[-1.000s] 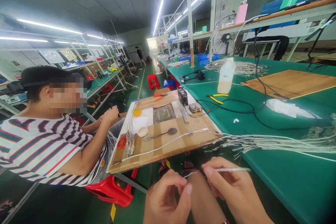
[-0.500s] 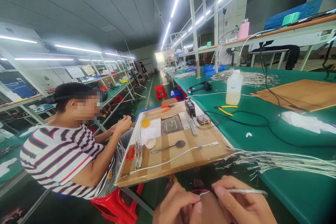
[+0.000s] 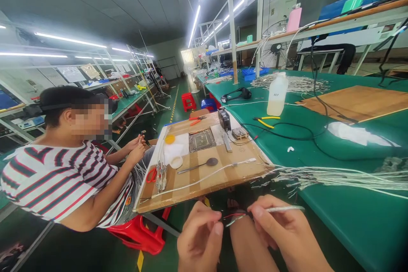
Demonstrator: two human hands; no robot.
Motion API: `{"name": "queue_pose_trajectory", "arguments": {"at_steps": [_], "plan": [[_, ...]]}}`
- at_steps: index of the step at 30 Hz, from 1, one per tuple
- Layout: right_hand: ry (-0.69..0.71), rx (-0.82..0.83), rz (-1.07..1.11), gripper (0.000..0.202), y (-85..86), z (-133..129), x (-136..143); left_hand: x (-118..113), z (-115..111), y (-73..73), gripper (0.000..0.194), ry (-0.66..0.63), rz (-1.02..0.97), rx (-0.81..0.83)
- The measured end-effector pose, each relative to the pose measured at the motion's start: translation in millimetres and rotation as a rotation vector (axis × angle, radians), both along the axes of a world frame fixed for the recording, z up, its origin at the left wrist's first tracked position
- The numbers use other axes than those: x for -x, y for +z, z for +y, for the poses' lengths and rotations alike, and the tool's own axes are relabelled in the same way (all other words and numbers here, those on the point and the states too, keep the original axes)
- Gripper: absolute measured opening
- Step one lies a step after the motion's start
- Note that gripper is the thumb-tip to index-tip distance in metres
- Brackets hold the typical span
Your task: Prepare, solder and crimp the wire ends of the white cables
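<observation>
In front of my bare legs, my right hand (image 3: 280, 225) pinches a thin white cable (image 3: 288, 208) near its stripped end. A red wire (image 3: 235, 214) and a silvery strand (image 3: 234, 221) fan out leftward from that grip. Facing their tips is my left hand (image 3: 202, 233), its thumb and forefinger drawn together and the other fingers curled. Whether a fine wire lies in that pinch is hidden against the dark background. A bundle of white cables (image 3: 318, 178) lies on the green bench beyond my right hand.
A cardboard-topped table (image 3: 204, 182) ahead bears a spoon (image 3: 211, 162), a small fan (image 3: 224, 119) and red-handled scissors (image 3: 151, 175). A co-worker in a striped shirt (image 3: 60, 178) sits left on a red stool (image 3: 143, 238). A bottle (image 3: 277, 94) and yellow-handled pliers (image 3: 267, 121) lie rightward.
My left hand has drawn back left from the stripped end, so the wires show spread between the hands. The view has shifted, moving the scene left and slightly up.
</observation>
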State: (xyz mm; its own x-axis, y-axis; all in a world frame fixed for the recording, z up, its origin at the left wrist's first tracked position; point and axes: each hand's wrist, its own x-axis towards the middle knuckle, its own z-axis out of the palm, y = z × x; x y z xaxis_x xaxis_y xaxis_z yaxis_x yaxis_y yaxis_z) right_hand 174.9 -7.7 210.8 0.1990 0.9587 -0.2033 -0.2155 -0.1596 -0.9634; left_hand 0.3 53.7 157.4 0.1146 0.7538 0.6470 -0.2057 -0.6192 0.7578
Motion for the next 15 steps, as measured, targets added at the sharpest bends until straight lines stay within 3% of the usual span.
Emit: {"name": "queue_pose_trajectory", "arguments": {"at_steps": [4,9,15], "plan": [[0.034,0.023,0.042,0.072,-0.7,0,0,12,8,-1.5,0.014,-0.109,0.018,0.045],[0.027,0.057,0.165,0.076,1.3,0,4,17,9,6.9,0.019,-0.165,0.100,0.002],[0.070,0.023,0.181,0.073,-5.6,2,5,14,7,17.9,0.017,-0.161,0.116,-0.008]]}}
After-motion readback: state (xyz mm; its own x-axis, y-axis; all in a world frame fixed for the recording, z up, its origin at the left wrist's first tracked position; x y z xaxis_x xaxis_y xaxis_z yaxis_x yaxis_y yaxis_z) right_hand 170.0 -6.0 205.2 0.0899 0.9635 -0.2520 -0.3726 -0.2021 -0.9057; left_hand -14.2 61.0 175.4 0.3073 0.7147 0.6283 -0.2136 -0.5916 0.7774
